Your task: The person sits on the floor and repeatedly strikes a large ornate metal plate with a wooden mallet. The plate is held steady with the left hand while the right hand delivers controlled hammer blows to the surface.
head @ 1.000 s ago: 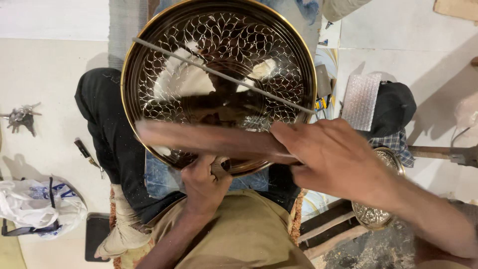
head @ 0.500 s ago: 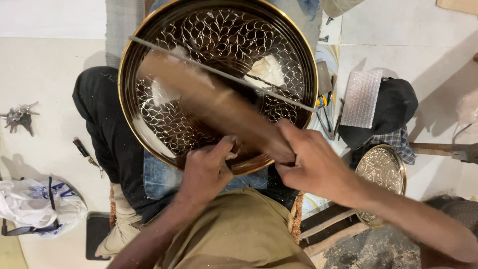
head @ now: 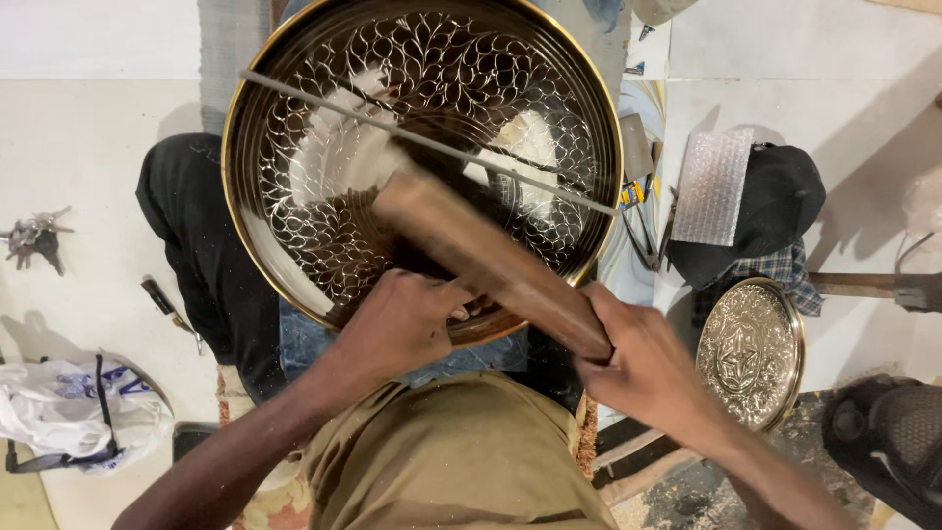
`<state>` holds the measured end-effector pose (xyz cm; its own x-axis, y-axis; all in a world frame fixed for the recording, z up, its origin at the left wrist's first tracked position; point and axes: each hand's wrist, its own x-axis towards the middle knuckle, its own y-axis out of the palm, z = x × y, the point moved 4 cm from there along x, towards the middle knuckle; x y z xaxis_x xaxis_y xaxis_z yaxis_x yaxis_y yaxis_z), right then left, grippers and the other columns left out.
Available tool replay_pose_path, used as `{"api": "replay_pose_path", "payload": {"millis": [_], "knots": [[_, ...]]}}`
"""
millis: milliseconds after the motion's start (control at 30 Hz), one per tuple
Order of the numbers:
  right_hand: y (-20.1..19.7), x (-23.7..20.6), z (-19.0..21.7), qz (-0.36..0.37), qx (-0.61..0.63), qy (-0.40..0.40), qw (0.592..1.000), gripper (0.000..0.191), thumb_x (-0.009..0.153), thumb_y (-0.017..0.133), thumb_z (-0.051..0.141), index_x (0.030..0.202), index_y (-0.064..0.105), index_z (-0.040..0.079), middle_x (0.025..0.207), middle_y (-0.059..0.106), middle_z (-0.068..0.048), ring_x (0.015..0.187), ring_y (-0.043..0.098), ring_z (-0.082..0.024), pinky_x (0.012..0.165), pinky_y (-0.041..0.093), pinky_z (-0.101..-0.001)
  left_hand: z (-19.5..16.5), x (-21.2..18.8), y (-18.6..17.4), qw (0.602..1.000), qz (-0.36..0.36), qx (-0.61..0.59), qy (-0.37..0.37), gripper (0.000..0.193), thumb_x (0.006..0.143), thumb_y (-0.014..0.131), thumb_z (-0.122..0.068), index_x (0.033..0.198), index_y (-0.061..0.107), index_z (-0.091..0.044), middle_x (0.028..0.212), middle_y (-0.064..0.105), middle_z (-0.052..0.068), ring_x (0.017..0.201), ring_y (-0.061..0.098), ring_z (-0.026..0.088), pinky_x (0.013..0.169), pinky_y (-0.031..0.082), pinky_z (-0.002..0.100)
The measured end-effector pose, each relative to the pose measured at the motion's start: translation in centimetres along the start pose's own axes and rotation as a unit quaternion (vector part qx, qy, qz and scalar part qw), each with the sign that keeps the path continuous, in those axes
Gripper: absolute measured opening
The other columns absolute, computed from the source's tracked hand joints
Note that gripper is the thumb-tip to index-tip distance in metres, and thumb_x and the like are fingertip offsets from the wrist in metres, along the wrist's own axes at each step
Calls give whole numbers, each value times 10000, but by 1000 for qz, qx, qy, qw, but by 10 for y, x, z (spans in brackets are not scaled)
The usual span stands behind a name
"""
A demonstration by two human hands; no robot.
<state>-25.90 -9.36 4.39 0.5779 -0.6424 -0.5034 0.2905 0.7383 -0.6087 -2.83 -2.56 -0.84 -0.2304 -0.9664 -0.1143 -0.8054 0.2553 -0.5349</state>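
Note:
A large round metal tray (head: 294, 88) with an engraved leaf pattern and a brass rim stands tilted in front of me, across my lap. My left hand (head: 397, 329) presses against its lower rim and grips something small there that I cannot make out. My right hand (head: 638, 363) is closed around the lower end of a thick brown wooden mallet (head: 481, 260), which slants up to the left over the tray's face. A thin metal rod (head: 432, 137) lies diagonally across the tray.
A smaller engraved round plate (head: 751, 353) leans at the right beside dark clothes (head: 770, 211) and a bubble-wrap sheet (head: 711, 186). A bunch of keys (head: 29, 236), a small tool (head: 162, 304) and a white plastic bag (head: 69, 412) lie on the floor at the left.
The wooden mallet has swung from lying level across the tray's lower edge up to a slant over its face. My right hand moved down and right; my left stays at the rim.

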Motion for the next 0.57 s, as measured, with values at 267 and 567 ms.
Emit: {"api": "replay_pose_path", "payload": {"millis": [267, 567], "knots": [[25, -21, 1, -138, 113, 21, 984, 413, 770, 731, 72, 1127, 559, -46, 754, 738, -161, 635, 759, -224, 577, 570, -330, 6, 4, -1, 996, 61, -30, 56, 504, 738, 728, -18, 1211, 680, -183, 867, 787, 89, 670, 761, 243, 632, 600, 394], [92, -38, -32, -229, 222, 50, 946, 364, 732, 797, 48, 1071, 670, 2, 782, 715, -111, 705, 660, -139, 652, 544, -265, 45, 11, -7, 993, 86, 79, 31, 403, 883, 733, -170, 1272, 652, -241, 747, 730, 120, 659, 722, 312, 607, 576, 455]]}}
